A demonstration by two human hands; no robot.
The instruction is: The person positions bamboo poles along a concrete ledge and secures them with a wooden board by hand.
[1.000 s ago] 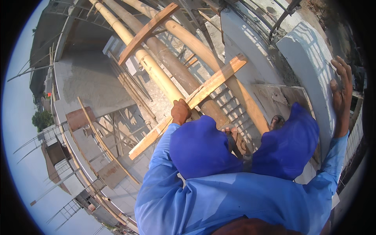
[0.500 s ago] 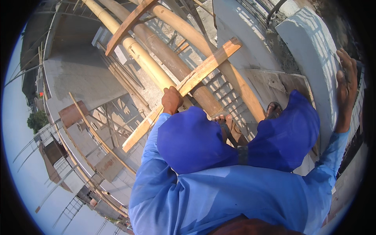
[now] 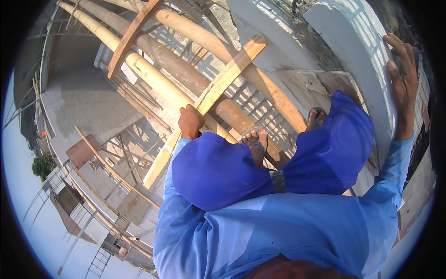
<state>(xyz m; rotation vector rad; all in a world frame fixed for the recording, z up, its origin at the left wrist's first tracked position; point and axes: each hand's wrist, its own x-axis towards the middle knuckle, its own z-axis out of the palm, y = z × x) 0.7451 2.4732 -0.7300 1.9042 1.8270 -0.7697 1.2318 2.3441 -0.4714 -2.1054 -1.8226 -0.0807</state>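
My left hand is closed around a pale wooden plank that lies crosswise over bamboo poles. It grips where the plank meets the leftmost yellow bamboo pole, and the fingertips are partly hidden. Far to the right, my right hand lies with fingers stretched out against the pale concrete wall. Both my feet are in sandals. One foot is by the end of the brown middle pole, the other beside the right-hand pole.
A second wooden crosspiece spans the poles farther ahead. Below them is a surface striped with shadows. A thin bamboo pole and concrete ledges stand to the left, with open sky and a drop beyond. A wooden board leans by the wall.
The view has shifted, so poles, plank and wall appear slightly farther left and higher. My left hand keeps its grip on the plank, and my right hand stays at the wall.
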